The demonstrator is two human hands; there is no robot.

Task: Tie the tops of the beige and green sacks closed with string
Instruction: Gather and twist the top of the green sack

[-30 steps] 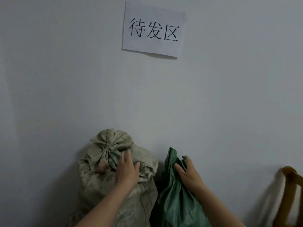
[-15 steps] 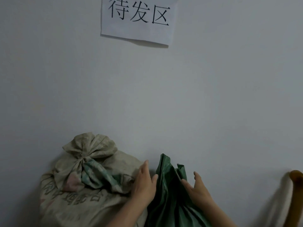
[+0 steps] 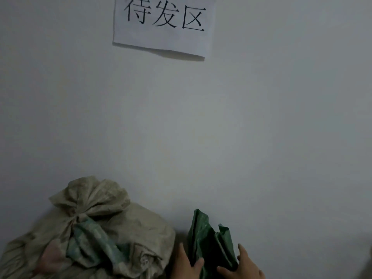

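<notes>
Low in the frame, toward the bottom right of centre, my left hand [image 3: 187, 265] and right hand [image 3: 246, 267] clasp the green sack [image 3: 207, 232] from either side. Each thumb lies across the front of the cloth while the fingers [image 3: 241, 251] stand straight up along its edges, so the sack's neck is held between thumb and fingers in a narrow hold. The green sack is a thin, slick woven material with a faint sheen. Its top stands up in sharp vertical pleats and ends in two uneven peaks, the mouth not yet cinched. Just beside it, at the lower left of the frame, the beige sack [image 3: 136, 228] sits fat and rounded. Its weave is coarse, matte and crumpled, and its top is gathered into a tight neck with a ruffled tuft flaring above and a greenish printed fold splaying below. What binds that neck is too blurred to tell. Both sacks lean against a smooth, pale grey wall [image 3: 271, 127]. At the top centre a white paper sign [image 3: 161, 40] with three black characters hangs flat on the wall, its lower edge lifting slightly.
</notes>
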